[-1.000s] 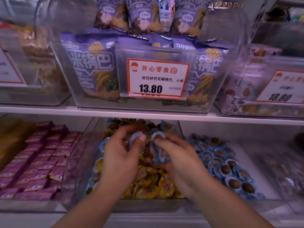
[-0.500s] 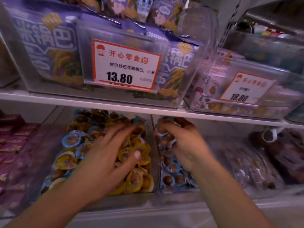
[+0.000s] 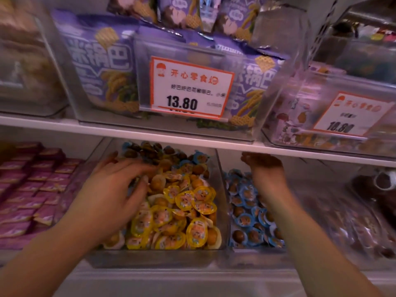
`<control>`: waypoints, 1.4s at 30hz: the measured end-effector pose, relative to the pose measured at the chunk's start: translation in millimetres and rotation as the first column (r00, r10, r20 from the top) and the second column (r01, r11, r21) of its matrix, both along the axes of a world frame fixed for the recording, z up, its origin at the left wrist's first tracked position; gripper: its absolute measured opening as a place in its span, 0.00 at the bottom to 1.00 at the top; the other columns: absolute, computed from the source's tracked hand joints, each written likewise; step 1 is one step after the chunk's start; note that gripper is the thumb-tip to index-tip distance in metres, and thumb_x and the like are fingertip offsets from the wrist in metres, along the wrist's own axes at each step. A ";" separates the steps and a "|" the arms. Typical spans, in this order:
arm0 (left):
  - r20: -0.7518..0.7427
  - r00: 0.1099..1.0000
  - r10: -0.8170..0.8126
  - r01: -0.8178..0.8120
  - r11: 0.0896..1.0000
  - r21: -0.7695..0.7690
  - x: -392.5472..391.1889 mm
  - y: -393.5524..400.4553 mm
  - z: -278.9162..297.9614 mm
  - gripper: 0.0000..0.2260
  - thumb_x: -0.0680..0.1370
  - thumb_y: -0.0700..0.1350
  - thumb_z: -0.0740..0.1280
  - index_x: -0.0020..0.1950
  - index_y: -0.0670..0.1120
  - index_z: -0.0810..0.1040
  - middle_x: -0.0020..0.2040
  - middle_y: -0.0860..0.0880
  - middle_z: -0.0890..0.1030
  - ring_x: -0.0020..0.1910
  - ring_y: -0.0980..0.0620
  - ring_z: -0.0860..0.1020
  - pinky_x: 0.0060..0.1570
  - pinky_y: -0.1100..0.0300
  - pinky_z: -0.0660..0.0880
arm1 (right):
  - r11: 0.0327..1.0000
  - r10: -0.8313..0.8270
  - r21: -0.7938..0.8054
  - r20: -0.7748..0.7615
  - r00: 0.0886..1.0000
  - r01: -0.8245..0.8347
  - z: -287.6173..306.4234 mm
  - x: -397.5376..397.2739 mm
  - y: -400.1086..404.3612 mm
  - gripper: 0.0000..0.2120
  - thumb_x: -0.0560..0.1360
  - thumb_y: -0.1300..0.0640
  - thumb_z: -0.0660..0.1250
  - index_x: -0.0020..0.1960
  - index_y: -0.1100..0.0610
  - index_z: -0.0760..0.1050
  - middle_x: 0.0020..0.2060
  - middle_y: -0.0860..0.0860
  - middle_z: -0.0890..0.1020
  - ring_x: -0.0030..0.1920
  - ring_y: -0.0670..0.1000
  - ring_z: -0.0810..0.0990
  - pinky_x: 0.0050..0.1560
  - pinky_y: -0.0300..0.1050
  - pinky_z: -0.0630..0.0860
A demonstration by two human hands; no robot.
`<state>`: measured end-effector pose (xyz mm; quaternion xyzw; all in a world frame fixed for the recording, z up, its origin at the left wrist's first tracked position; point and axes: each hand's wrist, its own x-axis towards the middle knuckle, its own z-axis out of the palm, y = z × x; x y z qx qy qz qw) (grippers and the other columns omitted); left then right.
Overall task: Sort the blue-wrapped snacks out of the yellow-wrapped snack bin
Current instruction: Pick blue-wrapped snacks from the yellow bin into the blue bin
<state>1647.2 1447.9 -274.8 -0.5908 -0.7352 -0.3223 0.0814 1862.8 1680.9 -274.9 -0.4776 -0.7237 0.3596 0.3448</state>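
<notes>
A clear bin (image 3: 221, 196) on the lower shelf holds a heap of yellow-wrapped snacks (image 3: 192, 200). A few blue-wrapped snacks (image 3: 200, 157) lie among brown ones at its back. My left hand (image 3: 115, 194) reaches into this bin with fingers spread, its blurred fingertips touching the pile near the back left. The neighbouring clear bin on the right holds blue-wrapped snacks (image 3: 246, 219). My right hand (image 3: 265, 170) hovers palm down over the back of that bin, just under the shelf edge, with nothing visible in its fingers.
The white upper shelf edge (image 3: 192, 142) hangs low over both bins. Above it stands a bin of purple bags with a 13.80 price tag (image 3: 188, 88). Pink packets (image 3: 32, 185) fill the bin at left. Dark wrapped goods (image 3: 353, 221) lie at right.
One second ago both hands pinched blue snacks over the yellow bin. My right hand carried them right to the blue bin and now shows none; my left hand went back into the pile.
</notes>
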 end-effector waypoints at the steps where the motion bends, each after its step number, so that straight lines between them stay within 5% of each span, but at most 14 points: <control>1: -0.014 0.999 0.039 -0.039 0.999 -0.001 -7.2 -6.6 2.4 0.16 0.76 0.51 0.59 0.56 0.51 0.83 0.53 0.51 0.84 0.53 0.47 0.82 0.62 0.41 0.72 | 0.990 0.009 0.138 0.046 0.999 -0.015 2.6 -10.5 -15.2 0.09 0.79 0.58 0.65 0.54 0.58 0.82 0.55 0.58 0.84 0.59 0.56 0.80 0.50 0.23 0.65; 4: -0.010 0.990 0.142 -0.142 0.989 -0.026 -24.7 -28.3 5.0 0.18 0.74 0.51 0.58 0.57 0.49 0.83 0.56 0.47 0.81 0.56 0.43 0.79 0.58 0.43 0.74 | 0.873 0.226 0.387 0.214 0.950 -0.295 12.3 -43.0 -70.1 0.15 0.76 0.51 0.64 0.61 0.52 0.79 0.57 0.53 0.83 0.58 0.53 0.78 0.55 0.34 0.69; 7: 0.044 0.984 0.170 -0.166 0.983 -0.082 -37.7 -44.8 -2.4 0.22 0.72 0.52 0.58 0.63 0.48 0.79 0.62 0.46 0.78 0.59 0.43 0.78 0.59 0.46 0.75 | 0.771 0.440 0.276 0.423 0.792 -0.575 11.6 -76.6 -105.9 0.22 0.76 0.45 0.63 0.69 0.46 0.72 0.62 0.49 0.79 0.62 0.50 0.76 0.62 0.40 0.72; 13: 0.145 0.980 0.136 -0.126 0.989 -0.078 -53.8 -62.4 -17.3 0.22 0.75 0.51 0.63 0.69 0.51 0.74 0.67 0.52 0.74 0.64 0.50 0.75 0.64 0.53 0.73 | 0.737 0.455 0.116 0.643 0.616 -0.665 -4.6 -162.4 -115.3 0.35 0.73 0.33 0.63 0.76 0.47 0.61 0.71 0.54 0.70 0.69 0.57 0.70 0.67 0.51 0.70; 17: 0.163 0.979 0.120 -0.109 0.991 -0.076 -55.1 -64.0 -15.8 0.21 0.76 0.53 0.63 0.69 0.52 0.73 0.68 0.53 0.72 0.63 0.49 0.76 0.61 0.49 0.74 | 0.765 0.337 0.037 0.829 0.447 -0.643 -22.8 -202.6 -116.5 0.40 0.69 0.28 0.60 0.75 0.46 0.59 0.70 0.56 0.64 0.67 0.63 0.68 0.62 0.59 0.69; 23: 0.174 0.978 0.112 -0.105 0.993 -0.050 -51.9 -65.2 -10.8 0.19 0.76 0.51 0.64 0.67 0.52 0.75 0.68 0.52 0.72 0.61 0.48 0.76 0.61 0.50 0.74 | 0.746 0.335 0.164 0.746 0.576 -0.646 -26.0 -191.9 -104.5 0.24 0.75 0.38 0.66 0.66 0.50 0.72 0.60 0.55 0.71 0.59 0.59 0.73 0.59 0.48 0.72; 29: 0.174 0.980 0.098 -0.095 0.995 -0.023 -48.5 -65.8 -12.9 0.17 0.77 0.50 0.63 0.65 0.53 0.77 0.68 0.51 0.73 0.61 0.48 0.76 0.60 0.50 0.74 | 0.745 0.460 0.010 0.716 0.525 -0.667 -3.1 -180.3 -90.3 0.12 0.77 0.45 0.67 0.54 0.52 0.76 0.49 0.51 0.79 0.50 0.51 0.78 0.42 0.41 0.66; 34: 0.139 0.983 0.120 -0.126 0.992 0.030 -45.2 -61.2 -14.8 0.15 0.77 0.47 0.65 0.63 0.53 0.78 0.66 0.52 0.74 0.60 0.48 0.76 0.59 0.52 0.74 | 0.672 0.575 -0.088 0.688 0.443 -0.735 -2.0 -184.4 -94.7 0.15 0.78 0.48 0.67 0.63 0.49 0.76 0.59 0.49 0.80 0.59 0.52 0.78 0.60 0.48 0.75; 39: 0.071 0.993 0.093 -0.103 0.981 0.161 -35.1 -53.6 -9.1 0.12 0.76 0.44 0.64 0.58 0.50 0.81 0.63 0.51 0.76 0.59 0.48 0.77 0.57 0.51 0.73 | 0.732 0.554 0.030 0.557 0.619 -0.681 -4.8 -179.9 -93.9 0.11 0.76 0.57 0.67 0.59 0.53 0.80 0.55 0.50 0.82 0.57 0.51 0.79 0.54 0.40 0.73; 42: 0.059 0.998 0.028 -0.040 0.974 0.224 -23.8 -46.6 -6.1 0.12 0.77 0.43 0.63 0.58 0.49 0.81 0.62 0.52 0.77 0.58 0.50 0.77 0.56 0.52 0.74 | 0.809 0.562 0.021 0.265 0.784 -0.587 4.4 -163.4 -90.3 0.11 0.74 0.61 0.71 0.55 0.51 0.82 0.53 0.51 0.84 0.51 0.48 0.80 0.53 0.42 0.74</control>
